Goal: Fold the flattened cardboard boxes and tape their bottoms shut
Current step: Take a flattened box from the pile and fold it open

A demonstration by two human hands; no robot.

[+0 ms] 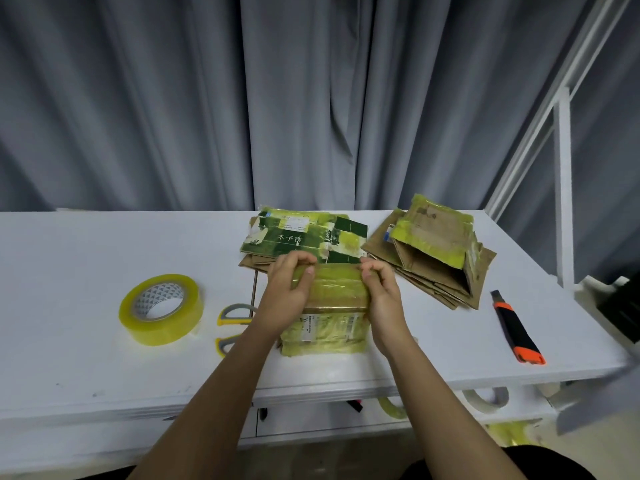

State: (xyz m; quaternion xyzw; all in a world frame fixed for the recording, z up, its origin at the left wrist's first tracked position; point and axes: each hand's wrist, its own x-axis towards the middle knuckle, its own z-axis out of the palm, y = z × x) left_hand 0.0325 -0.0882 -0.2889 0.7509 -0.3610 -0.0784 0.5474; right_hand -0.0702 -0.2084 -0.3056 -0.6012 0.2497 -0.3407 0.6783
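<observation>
A person stands at a white table [86, 244] with both hands on a small brown cardboard box wrapped in old yellowish tape [329, 306], which sits near the table's front edge, directly in front of the body. The left hand [289, 289] grasps the box's upper left side, thumb curled over the top face; the right hand [381, 292] grasps the upper right side, its fingers bent in over the top edge. The top flaps look pressed down, so the person is probably holding the folded bottom closed before taping.

The main risk is that both hands are busy while the roll of clear yellowish packing tape [161, 308] lies well apart to the left. Letting go with one hand to fetch it could let the worn flaps spring up again (the cardboard looks soft and creased from reuse). The glossy old tape on the box could also keep new tape from sticking well, and it may make the box slip under a loose grip.

The grey-and-yellow-handled scissors [230, 315] lie just beside the left forearm, partly hidden by it, so a quick reach toward the roll could knock them. The black-and-orange utility knife [517, 329] lies to the right, near the table edge, where a sweeping elbow might push it off.

Behind the box, the stack of flattened green printed cardboard [304, 237] nearly touches it. To the right, a partly opened brown box [433, 244] rests on a pile of flattened brown cardboard [436, 289], which might slide if bumped.
</observation>
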